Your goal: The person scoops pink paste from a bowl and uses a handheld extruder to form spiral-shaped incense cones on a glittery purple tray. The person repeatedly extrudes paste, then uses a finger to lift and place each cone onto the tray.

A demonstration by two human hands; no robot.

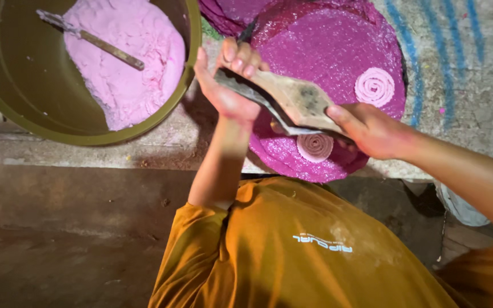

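In the head view, a flat wooden press [292, 100], pale brown with a dark stained patch and dark metal edges, is being held over a round magenta mat [338, 51] by both hands; the mat is being taken as the landmark. The left hand [226, 85] is being closed on the press's left end, fingers curled over the top edge and palm beneath it, just over the mat's left rim. The right hand [372, 131] is being clamped on the press's right end, thumb laid along the upper face, over the mat's lower right part. The press is being kept tilted, its left end higher in the picture, and whether it is touching the mat cannot be told. One pale pink spiral of dough [375, 86] is lying on the mat, right of the press and well clear of it; a second spiral [315, 147] is lying near the mat's lower rim, directly below the press and partly shadowed by it. Left of the mat, an olive-green tub [7, 108] is being shown with a mound of pink dough [129, 57] inside, and a metal-bladed tool [89, 39] is resting across that dough. Below the mat, the person's orange shirt [292, 245] is being seen
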